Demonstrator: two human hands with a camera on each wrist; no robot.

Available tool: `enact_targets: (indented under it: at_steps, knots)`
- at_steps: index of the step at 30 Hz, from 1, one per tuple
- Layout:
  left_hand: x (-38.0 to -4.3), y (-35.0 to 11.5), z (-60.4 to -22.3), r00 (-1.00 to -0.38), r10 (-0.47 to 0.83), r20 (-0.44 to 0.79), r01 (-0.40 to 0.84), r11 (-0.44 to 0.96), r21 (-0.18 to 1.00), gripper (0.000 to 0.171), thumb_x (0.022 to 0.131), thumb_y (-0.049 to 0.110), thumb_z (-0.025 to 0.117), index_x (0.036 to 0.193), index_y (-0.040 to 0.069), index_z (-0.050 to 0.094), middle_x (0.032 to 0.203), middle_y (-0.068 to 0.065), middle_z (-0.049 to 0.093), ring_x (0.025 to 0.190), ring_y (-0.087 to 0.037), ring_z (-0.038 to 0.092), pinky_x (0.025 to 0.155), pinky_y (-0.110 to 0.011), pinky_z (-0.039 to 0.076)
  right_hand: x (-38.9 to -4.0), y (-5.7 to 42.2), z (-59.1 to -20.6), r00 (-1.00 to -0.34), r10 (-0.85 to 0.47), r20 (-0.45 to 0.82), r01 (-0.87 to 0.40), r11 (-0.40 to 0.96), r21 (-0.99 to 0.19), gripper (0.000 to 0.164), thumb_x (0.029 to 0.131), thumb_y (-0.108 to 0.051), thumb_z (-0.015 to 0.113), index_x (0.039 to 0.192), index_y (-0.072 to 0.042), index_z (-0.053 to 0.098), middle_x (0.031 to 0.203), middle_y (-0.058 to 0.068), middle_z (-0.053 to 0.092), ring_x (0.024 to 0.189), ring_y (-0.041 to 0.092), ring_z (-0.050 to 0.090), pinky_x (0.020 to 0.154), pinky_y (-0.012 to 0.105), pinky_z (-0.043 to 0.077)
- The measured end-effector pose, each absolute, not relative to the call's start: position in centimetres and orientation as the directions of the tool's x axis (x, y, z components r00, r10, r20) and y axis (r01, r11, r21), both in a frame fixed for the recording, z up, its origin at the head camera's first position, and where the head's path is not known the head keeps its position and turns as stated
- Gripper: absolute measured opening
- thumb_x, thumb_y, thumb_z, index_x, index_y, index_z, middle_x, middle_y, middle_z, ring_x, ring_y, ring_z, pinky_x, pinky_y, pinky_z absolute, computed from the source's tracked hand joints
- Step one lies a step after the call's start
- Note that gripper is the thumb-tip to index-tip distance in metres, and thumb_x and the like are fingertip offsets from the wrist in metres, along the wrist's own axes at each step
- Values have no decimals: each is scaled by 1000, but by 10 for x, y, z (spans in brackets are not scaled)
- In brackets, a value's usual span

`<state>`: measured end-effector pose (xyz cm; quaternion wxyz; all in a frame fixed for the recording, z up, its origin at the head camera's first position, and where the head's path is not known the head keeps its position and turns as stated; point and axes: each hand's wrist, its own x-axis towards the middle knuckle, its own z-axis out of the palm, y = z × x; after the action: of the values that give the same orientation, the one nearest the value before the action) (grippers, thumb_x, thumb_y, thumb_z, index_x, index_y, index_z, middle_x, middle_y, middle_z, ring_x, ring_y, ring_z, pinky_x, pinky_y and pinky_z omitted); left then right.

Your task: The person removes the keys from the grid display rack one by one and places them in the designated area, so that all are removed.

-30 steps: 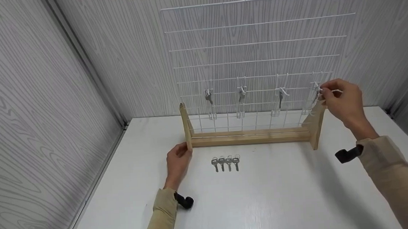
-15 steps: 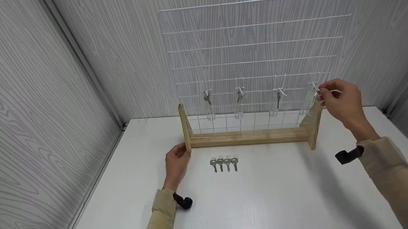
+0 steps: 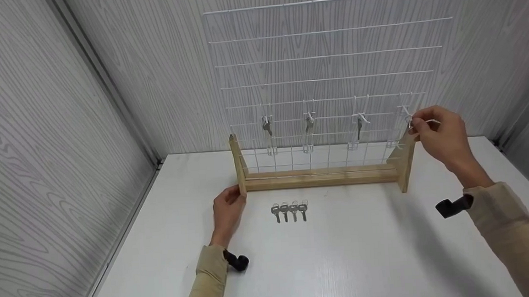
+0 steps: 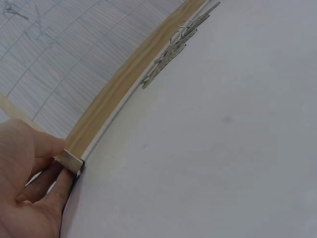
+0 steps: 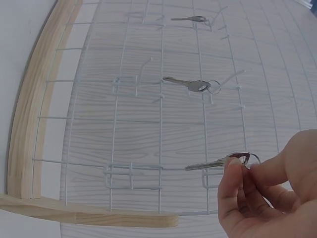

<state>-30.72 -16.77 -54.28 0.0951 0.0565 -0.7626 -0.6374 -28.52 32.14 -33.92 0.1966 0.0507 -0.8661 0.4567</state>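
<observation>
A white wire grid [image 3: 329, 0] stands upright in a wooden base [image 3: 321, 181]. At the base's left end, my left hand [image 3: 228, 211] grips the bottom of the wooden side piece [image 4: 70, 161] between thumb and fingers. My right hand [image 3: 445, 133] pinches a silver key [image 5: 210, 164] by its head, near its split ring [image 5: 255, 158], beside the rightmost hook [image 3: 405, 109]. Fingers partly hide the ring, so I cannot tell whether it touches the hook. Three other keys hang from hooks to the left: the left key [image 3: 267, 126], middle key [image 3: 309, 124] and right key [image 3: 359, 129].
Several ringed keys [image 3: 289, 209] lie in a row on the white table [image 3: 317, 264] in front of the base. Behind the grid rises a wood-grain panel [image 3: 164, 81], with another panel [image 3: 26, 158] at the left. Lower hooks [image 5: 133, 176] also project from the grid.
My right hand has drawn slightly down and away from the rightmost hook, still pinching the key. The left hand keeps its grip on the base. The head view has shifted a little.
</observation>
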Motion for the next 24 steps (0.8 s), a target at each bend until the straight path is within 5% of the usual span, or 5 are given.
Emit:
enact_targets:
  at_steps: [13, 24]
  knots:
    - [-305, -166, -542, -979, -188, 85, 55, 159, 986, 36, 102, 10, 69, 137, 3, 68, 137, -16, 70, 131, -29, 65, 110, -44, 55, -278, 315, -347, -892, 59, 447, -333, 582, -742, 25, 111, -14, 57, 118, 9, 64, 106, 3, 65, 88, -3, 67, 76, 11, 57]
    - [-305, -166, -541, -978, -196, 70, 45, 131, 990, 34, 101, 9, 69, 134, 4, 70, 135, -15, 71, 129, -28, 67, 109, -43, 56, -270, 306, -352, -883, 16, 468, -360, 617, -700, 27, 110, -20, 60, 118, 4, 69, 122, 19, 72, 105, -4, 63, 84, 6, 48]
